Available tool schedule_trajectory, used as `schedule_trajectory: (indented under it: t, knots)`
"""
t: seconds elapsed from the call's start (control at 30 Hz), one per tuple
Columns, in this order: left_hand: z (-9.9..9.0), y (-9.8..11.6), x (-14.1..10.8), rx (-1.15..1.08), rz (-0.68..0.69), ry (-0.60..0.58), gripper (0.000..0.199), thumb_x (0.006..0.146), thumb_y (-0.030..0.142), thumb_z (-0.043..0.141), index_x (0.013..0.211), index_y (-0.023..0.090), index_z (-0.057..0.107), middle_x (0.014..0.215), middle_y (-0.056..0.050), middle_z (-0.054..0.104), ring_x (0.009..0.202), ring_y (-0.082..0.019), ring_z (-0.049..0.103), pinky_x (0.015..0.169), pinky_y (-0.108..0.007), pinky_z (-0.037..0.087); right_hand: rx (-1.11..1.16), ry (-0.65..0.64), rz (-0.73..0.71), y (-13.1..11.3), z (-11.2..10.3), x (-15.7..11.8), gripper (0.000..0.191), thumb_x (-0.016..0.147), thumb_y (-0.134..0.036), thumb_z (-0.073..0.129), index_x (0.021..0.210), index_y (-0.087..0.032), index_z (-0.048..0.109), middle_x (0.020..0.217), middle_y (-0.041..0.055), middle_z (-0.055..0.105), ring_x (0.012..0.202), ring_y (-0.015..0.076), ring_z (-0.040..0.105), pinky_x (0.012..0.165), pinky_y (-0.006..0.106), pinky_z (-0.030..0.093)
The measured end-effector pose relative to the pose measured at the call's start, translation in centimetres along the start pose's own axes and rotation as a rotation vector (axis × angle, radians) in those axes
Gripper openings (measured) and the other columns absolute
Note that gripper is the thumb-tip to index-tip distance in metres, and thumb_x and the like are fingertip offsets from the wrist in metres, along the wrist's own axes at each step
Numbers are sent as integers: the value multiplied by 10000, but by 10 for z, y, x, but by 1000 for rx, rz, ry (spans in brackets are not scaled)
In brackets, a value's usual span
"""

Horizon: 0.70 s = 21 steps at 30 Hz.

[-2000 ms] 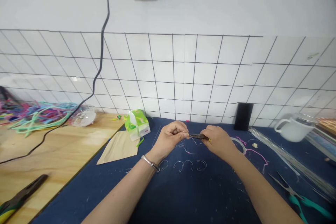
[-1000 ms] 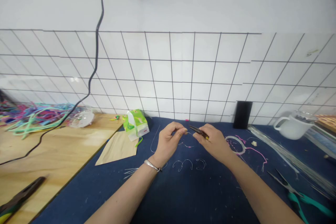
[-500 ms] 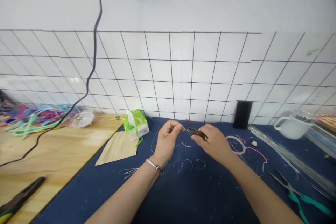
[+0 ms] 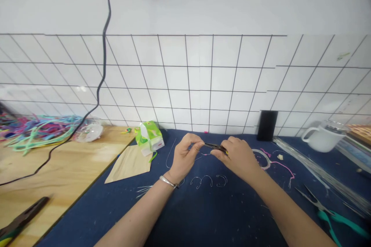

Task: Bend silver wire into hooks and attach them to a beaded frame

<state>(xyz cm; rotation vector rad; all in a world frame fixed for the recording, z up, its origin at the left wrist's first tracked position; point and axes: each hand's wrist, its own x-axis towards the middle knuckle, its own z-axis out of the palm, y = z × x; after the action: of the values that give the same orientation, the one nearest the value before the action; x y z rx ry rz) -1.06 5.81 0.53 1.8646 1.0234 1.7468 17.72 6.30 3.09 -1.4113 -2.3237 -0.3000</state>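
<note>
My right hand (image 4: 236, 156) is closed around a pair of pliers (image 4: 215, 146) with dark narrow jaws and a bit of yellow at the grip. The jaws point left and reach the fingertips of my left hand (image 4: 187, 156). That hand is closed, thumb and forefinger pinching a thin wire, mostly hidden by the fingers and the jaw tips. Below the hands, bent wire pieces (image 4: 199, 179) and a curled wire (image 4: 222, 180) lie on the dark blue cloth (image 4: 203, 216). A pink-marked thread or wire (image 4: 205, 154) lies just under the jaws.
Teal-handled pliers (image 4: 319, 204) and a bundle of straight wires (image 4: 315, 170) lie right, near a white mug (image 4: 320, 139). A black phone-like slab (image 4: 267, 125) leans on the wall. Left are a green packet (image 4: 149, 139), a beige sheet (image 4: 130, 164) and other pliers (image 4: 23, 218).
The plier jaws have moved closer to my left fingertips and lie more level. The wire that showed between them is now mostly hidden. My view has shifted slightly.
</note>
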Motion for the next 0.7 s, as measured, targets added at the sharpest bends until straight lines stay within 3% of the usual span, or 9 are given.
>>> schedule_trajectory:
  t: [0.23, 0.7]
  knots:
    - [-2, 1, 2, -35, -44, 3, 63, 811, 194, 560, 760, 165, 582, 750, -18, 559, 729, -144, 524, 703, -277, 418, 92, -52, -36, 11, -8, 3, 533, 865, -595, 273, 687, -181, 557, 676, 42, 547, 614, 129, 489, 519, 246, 251]
    - [-2, 4, 2, -55, -18, -47, 70, 816, 189, 554, 755, 167, 581, 736, -18, 540, 717, -145, 507, 692, -284, 405, 180, -124, -43, 4, -8, 0, 539, 862, -611, 246, 649, -182, 493, 645, 18, 503, 556, 104, 423, 490, 239, 196]
